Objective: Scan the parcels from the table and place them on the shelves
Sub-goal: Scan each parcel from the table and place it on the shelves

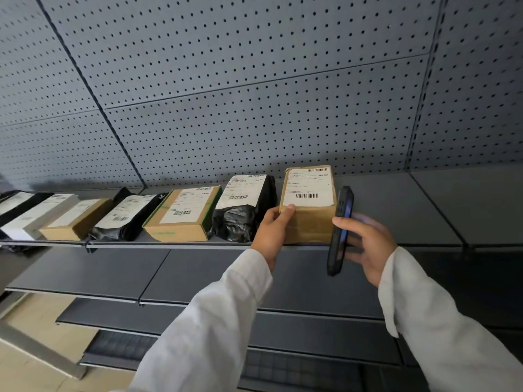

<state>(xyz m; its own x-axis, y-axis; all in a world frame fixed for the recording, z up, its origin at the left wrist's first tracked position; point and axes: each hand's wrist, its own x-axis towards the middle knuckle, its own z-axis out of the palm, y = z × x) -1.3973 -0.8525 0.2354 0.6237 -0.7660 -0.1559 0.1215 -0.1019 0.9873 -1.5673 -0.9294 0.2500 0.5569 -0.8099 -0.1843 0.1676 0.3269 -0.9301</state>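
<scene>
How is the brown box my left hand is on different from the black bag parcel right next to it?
The brown box is stiff cardboard with square edges; the black bag parcel is crinkled, shiny plastic with a lumpy shape. The left hand grips the box at its near left corner; nothing touches the bag. The box ends the row, the bag sits inside it. Both stand on the top shelf with white barcode labels facing up.

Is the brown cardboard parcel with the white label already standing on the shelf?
Yes: brown cardboard parcel stands on the grey shelf.
</scene>
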